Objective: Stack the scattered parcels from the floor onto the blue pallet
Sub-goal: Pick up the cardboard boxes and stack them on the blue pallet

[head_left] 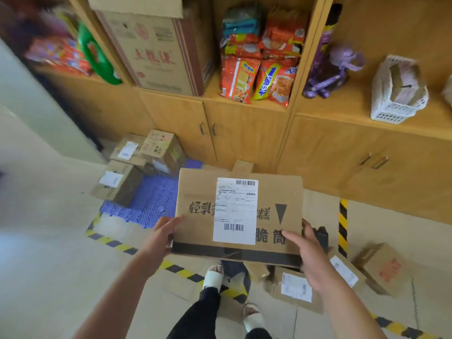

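I hold a large brown cardboard parcel [278,192] with a white shipping label and black printed characters in front of me, above the floor. My left hand [163,234] grips its near left edge and my right hand [308,250] grips its near right corner. The blue pallet [151,201] lies on the floor to the left of the parcel. Three brown parcels stand on its far left part: one at the near left [117,183], one flat behind it [128,149], and one to the right [162,149]. More parcels lie on the floor at the lower right [294,288] [381,267].
Wooden cabinets [244,133] with shelves of snack packs, a big carton and a white basket [396,94] stand right behind the pallet. Yellow and black tape [111,242] marks the floor around the pallet. My feet in white sandals [214,275] are below the parcel.
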A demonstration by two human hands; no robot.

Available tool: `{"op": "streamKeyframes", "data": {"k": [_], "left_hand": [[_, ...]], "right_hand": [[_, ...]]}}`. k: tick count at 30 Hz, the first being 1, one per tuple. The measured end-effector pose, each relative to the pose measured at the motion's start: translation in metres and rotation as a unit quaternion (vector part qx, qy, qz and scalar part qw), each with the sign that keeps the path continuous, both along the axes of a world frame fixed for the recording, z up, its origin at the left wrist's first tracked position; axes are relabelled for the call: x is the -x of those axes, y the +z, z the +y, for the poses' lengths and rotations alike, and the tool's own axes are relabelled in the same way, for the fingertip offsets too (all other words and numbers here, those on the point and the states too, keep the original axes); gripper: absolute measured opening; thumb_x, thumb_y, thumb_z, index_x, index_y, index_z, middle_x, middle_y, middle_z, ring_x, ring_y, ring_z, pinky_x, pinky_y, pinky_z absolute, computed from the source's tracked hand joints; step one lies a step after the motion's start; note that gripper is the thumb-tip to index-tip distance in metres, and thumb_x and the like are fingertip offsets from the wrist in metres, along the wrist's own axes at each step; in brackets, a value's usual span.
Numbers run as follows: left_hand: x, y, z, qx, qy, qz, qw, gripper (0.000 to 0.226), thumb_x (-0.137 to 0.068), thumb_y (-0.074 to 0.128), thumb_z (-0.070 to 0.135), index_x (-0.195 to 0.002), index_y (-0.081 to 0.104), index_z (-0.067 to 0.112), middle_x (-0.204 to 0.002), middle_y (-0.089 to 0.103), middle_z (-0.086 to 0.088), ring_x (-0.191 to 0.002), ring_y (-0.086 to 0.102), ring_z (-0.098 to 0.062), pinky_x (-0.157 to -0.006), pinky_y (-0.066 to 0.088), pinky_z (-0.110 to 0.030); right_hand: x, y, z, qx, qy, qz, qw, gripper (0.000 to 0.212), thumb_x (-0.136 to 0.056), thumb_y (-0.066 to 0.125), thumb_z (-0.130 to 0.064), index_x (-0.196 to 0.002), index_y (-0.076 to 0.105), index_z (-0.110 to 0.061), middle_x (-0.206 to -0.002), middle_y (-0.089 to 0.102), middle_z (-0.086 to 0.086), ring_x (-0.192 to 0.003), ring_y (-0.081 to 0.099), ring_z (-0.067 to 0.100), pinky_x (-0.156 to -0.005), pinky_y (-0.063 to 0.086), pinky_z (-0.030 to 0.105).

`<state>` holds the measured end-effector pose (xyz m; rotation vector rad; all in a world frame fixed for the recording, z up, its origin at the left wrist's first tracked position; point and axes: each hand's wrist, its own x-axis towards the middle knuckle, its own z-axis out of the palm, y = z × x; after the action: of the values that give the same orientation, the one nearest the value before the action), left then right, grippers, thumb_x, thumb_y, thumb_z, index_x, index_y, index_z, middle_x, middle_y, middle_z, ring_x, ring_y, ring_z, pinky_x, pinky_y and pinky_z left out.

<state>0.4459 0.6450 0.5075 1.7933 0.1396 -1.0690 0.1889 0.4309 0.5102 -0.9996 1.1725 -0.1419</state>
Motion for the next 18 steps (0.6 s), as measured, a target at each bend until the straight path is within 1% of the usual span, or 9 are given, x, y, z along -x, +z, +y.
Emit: {"op": "streamKeyframes", "data": {"k": [2, 4, 5, 7, 11, 13, 14, 16, 18], "left_hand": [[0.023, 0.000, 0.027, 0.004, 0.044, 0.003, 0.999, 0.019, -0.092, 0.064, 0.036, -0.088, 0.055, 0.020, -0.104, 0.060, -0.011, -0.097, 0.058, -0.025, -0.068, 0.051, -0.039], [0.046, 0.005, 0.057, -0.006, 0.078, -0.007, 0.997, 0.021, -0.093, 0.063, 0.034, -0.090, 0.051, 0.018, -0.103, 0.061, -0.010, -0.100, 0.059, -0.026, -0.066, 0.052, -0.039], [0.056, 0.009, 0.071, -0.015, 0.088, -0.009, 0.996, 0.023, -0.092, 0.064, 0.036, -0.092, 0.051, 0.017, -0.106, 0.063, -0.011, -0.103, 0.061, -0.028, -0.069, 0.054, -0.040], [0.070, 0.016, 0.103, -0.025, 0.115, -0.009, 0.993, 0.026, -0.092, 0.065, 0.036, -0.097, 0.051, 0.014, -0.109, 0.065, -0.011, -0.106, 0.063, -0.027, -0.075, 0.055, -0.042], [0.081, 0.033, 0.164, -0.016, 0.172, -0.003, 0.985, 0.022, -0.095, 0.061, 0.029, -0.102, 0.053, 0.011, -0.107, 0.065, -0.008, -0.103, 0.064, -0.026, -0.081, 0.054, -0.042], [0.079, 0.035, 0.195, -0.008, 0.198, 0.004, 0.980, 0.020, -0.096, 0.060, 0.027, -0.102, 0.053, 0.010, -0.106, 0.066, -0.009, -0.101, 0.064, -0.026, -0.078, 0.051, -0.037], [0.077, 0.034, 0.210, -0.006, 0.211, 0.006, 0.977, 0.020, -0.096, 0.060, 0.026, -0.102, 0.053, 0.009, -0.106, 0.066, -0.010, -0.100, 0.065, -0.026, -0.077, 0.051, -0.036], [0.069, 0.031, 0.238, 0.007, 0.227, 0.009, 0.974, 0.019, -0.095, 0.060, 0.025, -0.101, 0.053, 0.008, -0.106, 0.065, -0.011, -0.100, 0.064, -0.027, -0.076, 0.050, -0.035], [0.055, 0.027, 0.267, 0.018, 0.240, 0.010, 0.971, 0.018, -0.095, 0.060, 0.024, -0.101, 0.052, 0.008, -0.107, 0.064, -0.012, -0.098, 0.063, -0.026, -0.073, 0.048, -0.033]], "right_hand": [[-0.003, -0.004, 0.007, 0.005, 0.029, -0.003, 1.000, 0.052, -0.091, 0.067, -0.024, -0.135, 0.043, -0.039, -0.118, 0.063, -0.013, -0.108, 0.054, 0.005, -0.092, 0.039, 0.040], [-0.009, -0.002, 0.020, 0.003, 0.068, -0.007, 0.998, 0.047, -0.093, 0.066, -0.025, -0.133, 0.045, -0.039, -0.116, 0.064, -0.013, -0.104, 0.055, 0.004, -0.078, 0.041, 0.032], [-0.013, 0.000, 0.027, 0.002, 0.086, -0.004, 0.996, 0.043, -0.093, 0.065, -0.026, -0.130, 0.046, -0.039, -0.115, 0.064, -0.013, -0.103, 0.056, 0.004, -0.074, 0.040, 0.029], [-0.025, 0.005, 0.042, 0.009, 0.129, -0.005, 0.992, 0.038, -0.094, 0.064, -0.027, -0.125, 0.049, -0.042, -0.113, 0.067, -0.013, -0.101, 0.058, 0.004, -0.072, 0.041, 0.028], [-0.059, 0.017, 0.074, 0.018, 0.214, -0.019, 0.977, 0.037, -0.094, 0.065, -0.022, -0.121, 0.051, -0.042, -0.110, 0.068, -0.015, -0.100, 0.061, 0.005, -0.074, 0.044, 0.027], [-0.076, 0.020, 0.094, 0.023, 0.248, -0.013, 0.968, 0.036, -0.093, 0.066, -0.024, -0.122, 0.053, -0.040, -0.111, 0.071, -0.011, -0.104, 0.064, 0.011, -0.080, 0.048, 0.033], [-0.084, 0.020, 0.105, 0.031, 0.265, -0.006, 0.964, 0.037, -0.092, 0.067, -0.026, -0.123, 0.053, -0.040, -0.111, 0.072, -0.008, -0.106, 0.065, 0.014, -0.086, 0.050, 0.037], [-0.104, 0.021, 0.130, 0.049, 0.286, 0.008, 0.957, 0.039, -0.090, 0.068, -0.030, -0.124, 0.051, -0.040, -0.111, 0.072, -0.005, -0.107, 0.065, 0.019, -0.097, 0.049, 0.046], [-0.128, 0.023, 0.157, 0.058, 0.296, 0.015, 0.953, 0.038, -0.090, 0.069, -0.030, -0.122, 0.051, -0.041, -0.111, 0.072, -0.005, -0.107, 0.065, 0.020, -0.100, 0.048, 0.049]]}}
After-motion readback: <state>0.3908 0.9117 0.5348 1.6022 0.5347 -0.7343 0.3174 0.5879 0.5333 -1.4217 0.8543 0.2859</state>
